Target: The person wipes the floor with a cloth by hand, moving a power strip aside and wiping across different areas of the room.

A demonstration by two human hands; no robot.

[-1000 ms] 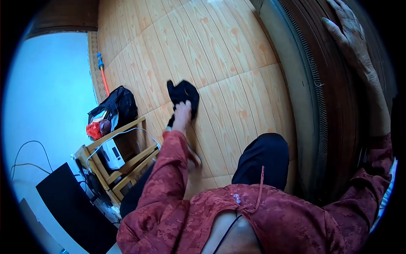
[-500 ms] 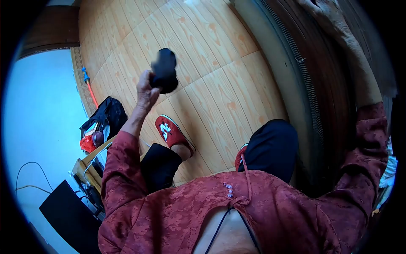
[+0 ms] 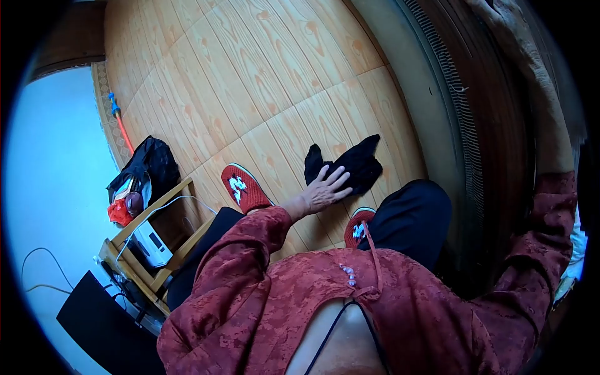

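My left hand (image 3: 324, 190) reaches across in front of me, back of the hand up, fingers stretched out and apart. Its fingertips overlap a crumpled piece of black cloth (image 3: 359, 165). Whether the cloth lies on the floor or hangs just above it, I cannot tell. My right hand (image 3: 495, 6) is far out at the top right by the dark brown seat or bed, partly cut off by the view, and its fingers cannot be made out. Red slippers are on my feet: the left slipper (image 3: 245, 187) shows fully, the right slipper (image 3: 357, 228) partly.
Wood-patterned floor tiles (image 3: 250, 81) spread ahead. Along the right runs a padded edge with a zip-like trim (image 3: 447, 69). On the left are a black bag (image 3: 156, 159), a wooden stand (image 3: 119, 240) holding a white box (image 3: 152, 244), a dark panel (image 3: 100, 319) and a red pole (image 3: 122, 128).
My left hand has swung right and closer to my body, with the black cloth moving right too. Its fingers, earlier closed on the cloth, are now spread. My right arm has barely moved.
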